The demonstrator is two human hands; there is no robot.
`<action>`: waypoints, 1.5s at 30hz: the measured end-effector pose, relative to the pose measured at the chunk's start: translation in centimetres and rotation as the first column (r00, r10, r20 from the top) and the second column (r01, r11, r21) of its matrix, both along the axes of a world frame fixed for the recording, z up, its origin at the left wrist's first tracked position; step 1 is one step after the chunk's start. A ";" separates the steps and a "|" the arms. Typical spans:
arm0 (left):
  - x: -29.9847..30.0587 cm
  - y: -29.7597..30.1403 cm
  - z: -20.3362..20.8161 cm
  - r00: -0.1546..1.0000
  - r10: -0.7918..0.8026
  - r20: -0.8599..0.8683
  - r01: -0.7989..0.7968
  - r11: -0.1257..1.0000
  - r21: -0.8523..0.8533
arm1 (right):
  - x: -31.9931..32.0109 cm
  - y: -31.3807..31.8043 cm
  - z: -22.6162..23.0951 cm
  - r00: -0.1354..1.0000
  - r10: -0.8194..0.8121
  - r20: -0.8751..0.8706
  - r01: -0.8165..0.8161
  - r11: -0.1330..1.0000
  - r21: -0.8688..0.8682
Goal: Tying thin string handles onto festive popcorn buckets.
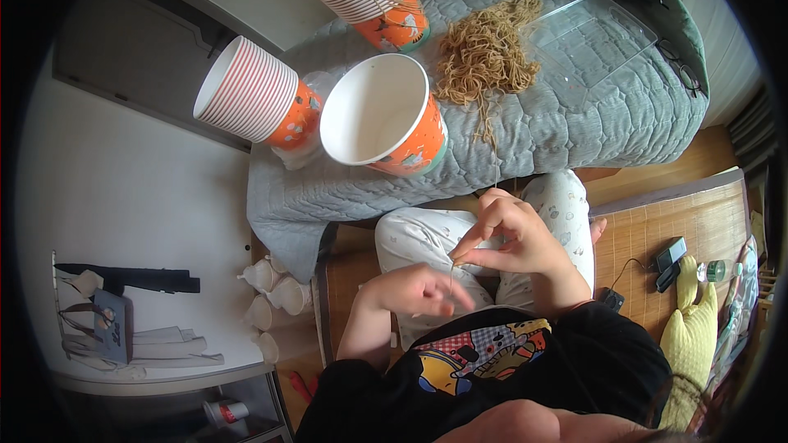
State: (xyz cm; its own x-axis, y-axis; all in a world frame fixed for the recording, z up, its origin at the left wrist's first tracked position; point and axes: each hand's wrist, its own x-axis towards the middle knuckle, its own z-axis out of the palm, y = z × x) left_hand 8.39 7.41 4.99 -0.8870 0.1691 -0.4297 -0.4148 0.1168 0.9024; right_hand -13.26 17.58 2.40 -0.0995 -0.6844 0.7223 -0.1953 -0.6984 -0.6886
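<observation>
Tan strand [488,125], pinched between right fingers [490,258]

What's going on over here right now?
A seated person is handling thin tan cord. Their right hand has thumb and finger pinched together, apparently on a strand; the left hand, blurred, is close beside it. Cord hangs toward the right hand from a tangled pile on the quilt. Left of the pile are an open paper bucket and two bucket stacks, one draped with strands.
</observation>
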 end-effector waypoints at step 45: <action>-1.1 1.7 -1.3 0.747 0.335 -0.574 -0.600 0.712 -0.364 | 0.2 -0.5 -0.1 0.990 -0.024 -0.141 0.030 0.999 0.043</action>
State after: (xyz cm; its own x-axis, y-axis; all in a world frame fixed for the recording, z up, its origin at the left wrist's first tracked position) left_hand 7.33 9.13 3.66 -0.8869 -0.4423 0.1330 -0.1212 0.5007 0.8571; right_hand -13.03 17.10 2.25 -0.0184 -0.7150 0.6988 -0.3103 -0.6604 -0.6838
